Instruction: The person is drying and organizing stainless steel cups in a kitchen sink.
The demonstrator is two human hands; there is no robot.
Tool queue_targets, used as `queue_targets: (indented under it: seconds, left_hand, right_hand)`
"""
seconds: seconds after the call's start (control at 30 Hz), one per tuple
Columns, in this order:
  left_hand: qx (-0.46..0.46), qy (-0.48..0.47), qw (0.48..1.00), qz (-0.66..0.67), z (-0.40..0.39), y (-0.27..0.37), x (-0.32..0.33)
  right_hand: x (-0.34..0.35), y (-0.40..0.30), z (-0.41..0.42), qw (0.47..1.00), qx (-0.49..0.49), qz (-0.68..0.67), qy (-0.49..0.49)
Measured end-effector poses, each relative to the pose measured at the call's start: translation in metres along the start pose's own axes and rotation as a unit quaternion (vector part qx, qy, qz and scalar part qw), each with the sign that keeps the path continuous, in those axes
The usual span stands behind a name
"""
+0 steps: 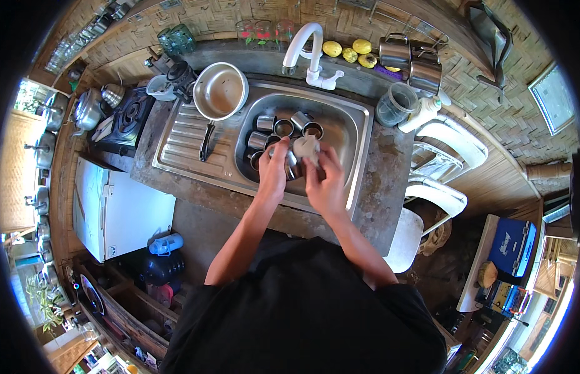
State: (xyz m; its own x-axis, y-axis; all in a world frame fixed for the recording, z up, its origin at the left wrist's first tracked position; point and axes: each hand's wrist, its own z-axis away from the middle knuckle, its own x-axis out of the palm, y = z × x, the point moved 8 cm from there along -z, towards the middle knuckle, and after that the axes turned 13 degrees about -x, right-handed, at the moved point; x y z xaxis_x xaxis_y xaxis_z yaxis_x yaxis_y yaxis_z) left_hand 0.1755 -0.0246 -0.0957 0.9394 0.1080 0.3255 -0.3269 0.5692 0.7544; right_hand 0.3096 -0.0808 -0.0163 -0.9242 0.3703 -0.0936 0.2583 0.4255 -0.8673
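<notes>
Over the basin of a stainless steel sink (348, 140), my left hand (273, 170) grips a metal mug (292, 169) that it partly hides. My right hand (325, 175) holds a pale, crumpled scrubbing pad (307, 147) close against that mug. Several other metal mugs (265, 123) lie in the basin just beyond my hands, some on their sides and some with the mouth up. A white gooseneck faucet (313, 56) rises behind the basin; whether water runs from it cannot be told.
A metal saucepan (220, 91) with a black handle rests on the ribbed drainboard. At the right stand a glass jar (396, 105) and a white pump bottle (421, 114). Yellow fruits (350, 54) and upturned steel pots (395, 51) line the back ledge. White chairs (435, 191) stand right of the counter.
</notes>
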Motion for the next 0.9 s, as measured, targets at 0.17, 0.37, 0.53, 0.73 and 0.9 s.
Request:
queue_targets:
  seconds: [0.17, 0.37, 0.53, 0.73, 0.9]
  left_hand:
    - [0.040, 0.018, 0.999, 0.004, 0.012, 0.003, 0.000]
    - [-0.004, -0.004, 0.999, 0.052, 0.002, 0.014, -0.005]
    - [0.007, -0.017, 1.000, 0.022, 0.001, 0.006, -0.001]
    - [0.030, -0.010, 0.999, -0.031, 0.018, 0.000, 0.002]
    - [0.050, -0.013, 0.993, -0.104, 0.039, 0.010, 0.024]
  right_hand:
    - [0.002, 0.023, -0.002, 0.996, 0.087, -0.014, 0.012]
    - [0.019, -0.028, 0.009, 0.975, -0.180, 0.103, -0.086]
    - [0.013, -0.023, -0.001, 0.976, -0.184, 0.100, -0.053]
    - [0.009, 0.045, -0.003, 0.989, 0.124, -0.076, 0.028]
    - [0.024, 0.112, 0.041, 0.876, 0.357, -0.313, 0.089]
